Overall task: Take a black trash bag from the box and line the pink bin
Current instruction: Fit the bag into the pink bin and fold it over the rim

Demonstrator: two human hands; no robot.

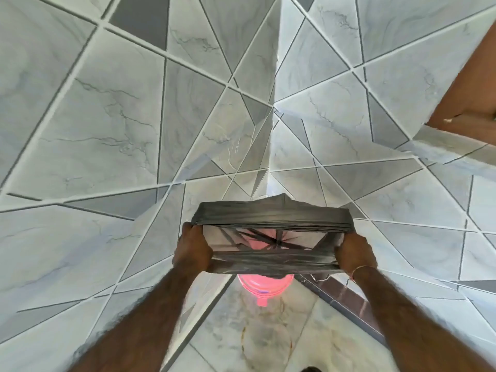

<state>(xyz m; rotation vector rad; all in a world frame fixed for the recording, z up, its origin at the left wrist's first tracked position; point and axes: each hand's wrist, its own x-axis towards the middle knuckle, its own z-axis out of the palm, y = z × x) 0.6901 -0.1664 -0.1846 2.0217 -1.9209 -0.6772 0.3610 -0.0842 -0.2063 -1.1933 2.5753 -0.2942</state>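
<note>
I hold a black trash bag [271,214] stretched wide, its mouth pulled into a rectangle above the pink bin [261,287]. My left hand [192,249] grips the bag's left edge and my right hand [354,252] grips its right edge. Through the thin plastic and the opening I see pink from the bin below. Only the bin's near rim and a small pink tab show under the bag; the rest is hidden. The box is not in view.
The bin stands in a corner of grey-and-white tiled walls [107,116] on a marble-patterned floor [255,339]. A brown wooden door or panel [469,84] is at the upper right. A dark threshold strip [335,294] runs along the floor to the right.
</note>
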